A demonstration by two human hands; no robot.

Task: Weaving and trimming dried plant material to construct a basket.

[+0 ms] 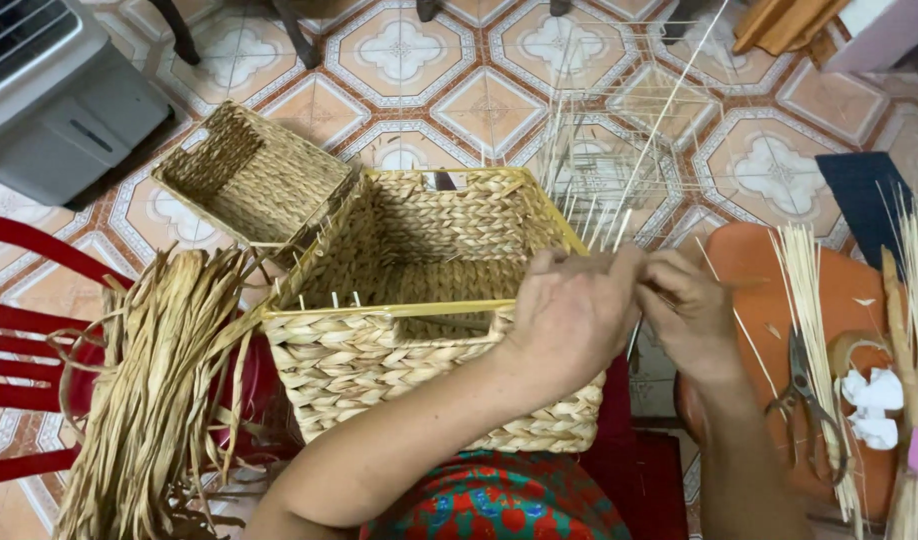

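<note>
Two hands meet at the right rim of the large rectangular basket of braided straw [419, 300], which rests on our lap. Our left hand [569, 315] curls over that rim, fingers folded shut onto its yellow edge strip. Just right of it, touching knuckle to knuckle, our right hand [689, 310] pinches closed on a thin pale straw strand [744, 330]. Beyond the grip stands a bare wire frame [599, 165] on the patterned tile floor [489, 100]. Far to the left of the grip a smaller woven basket [254, 175] leans against the big one, above a loose bundle of flat dried straw [154, 390]. To the right, metal scissors [804, 385] lie on an orange stool [849, 300].
</note>
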